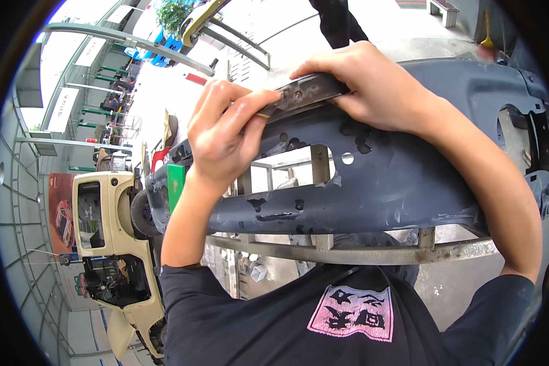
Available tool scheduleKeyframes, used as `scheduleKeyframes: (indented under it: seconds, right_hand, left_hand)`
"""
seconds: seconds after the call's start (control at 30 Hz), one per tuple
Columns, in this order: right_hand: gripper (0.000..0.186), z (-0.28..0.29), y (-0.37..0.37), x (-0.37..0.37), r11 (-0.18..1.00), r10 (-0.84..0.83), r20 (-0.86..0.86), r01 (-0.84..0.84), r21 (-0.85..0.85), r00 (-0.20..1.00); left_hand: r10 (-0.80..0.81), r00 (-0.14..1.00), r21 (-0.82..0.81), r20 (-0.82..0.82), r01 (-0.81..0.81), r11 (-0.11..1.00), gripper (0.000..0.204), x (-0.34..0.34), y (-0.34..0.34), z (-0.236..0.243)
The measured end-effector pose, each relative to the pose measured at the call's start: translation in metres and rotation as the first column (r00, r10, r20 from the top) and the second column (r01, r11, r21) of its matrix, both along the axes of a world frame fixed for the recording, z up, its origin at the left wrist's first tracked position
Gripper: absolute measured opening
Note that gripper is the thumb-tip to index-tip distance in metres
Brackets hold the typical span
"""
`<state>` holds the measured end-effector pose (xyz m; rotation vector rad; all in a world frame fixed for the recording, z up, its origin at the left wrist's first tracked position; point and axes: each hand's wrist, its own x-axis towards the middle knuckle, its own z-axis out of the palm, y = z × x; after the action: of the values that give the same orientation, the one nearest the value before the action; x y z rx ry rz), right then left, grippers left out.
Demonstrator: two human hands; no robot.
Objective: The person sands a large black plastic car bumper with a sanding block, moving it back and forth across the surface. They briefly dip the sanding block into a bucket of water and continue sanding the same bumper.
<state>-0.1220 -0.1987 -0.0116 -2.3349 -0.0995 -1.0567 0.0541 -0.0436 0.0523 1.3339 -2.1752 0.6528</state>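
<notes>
Dark strip (314, 89) between the fingers (256, 100)

Hands, quantity two: left hand (216, 131) near 11 o'clock, right hand (375, 85) near 1 o'clock, one dark bar (314, 93) at 12 o'clock, one grey panel (405, 177) extending toward 3 o'clock, one green strip (175, 183) at 9 o'clock, one cream vehicle body (121, 189) toward 8 o'clock

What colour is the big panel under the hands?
The panel is dark blue-grey with black patches; head view.
</notes>
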Motion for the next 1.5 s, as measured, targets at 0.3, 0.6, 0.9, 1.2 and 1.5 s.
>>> scheduleKeyframes:
  seconds: [0.3, 0.6, 0.9, 1.2, 1.5]
  right_hand:
    - [0.044, 0.005, -0.004, -0.003, 1.0, 0.0, -0.064, -0.001, -0.015, 0.998]
    - [0.035, 0.024, 0.016, -0.004, 0.936, -0.024, -0.127, 0.067, 0.344, 0.992]
    - [0.038, 0.039, 0.015, -0.019, 0.997, -0.025, -0.267, 0.042, 0.058, 0.963]
    - [0.042, 0.042, 0.007, -0.019, 0.996, 0.074, -0.321, -0.057, 0.063, 0.944]
    - [0.032, 0.036, 0.016, -0.013, 0.924, 0.075, -0.306, 0.05, 0.38, 0.949]
  left_hand:
    - [0.138, 0.985, 0.149, -0.1, -0.122, 0.981, 0.025, 0.023, 0.009, 0.01]
    - [0.133, 0.959, 0.063, -0.251, -0.121, 0.991, 0.019, 0.025, -0.009, -0.001]
    - [0.017, 0.974, -0.034, -0.227, -0.026, 0.999, 0.018, 0.024, -0.001, -0.01]
    - [0.018, 0.962, -0.051, -0.272, -0.034, 0.998, 0.014, 0.033, -0.008, -0.007]
    - [0.079, 0.946, 0.024, -0.316, -0.075, 0.997, 0.012, 0.036, -0.012, -0.006]
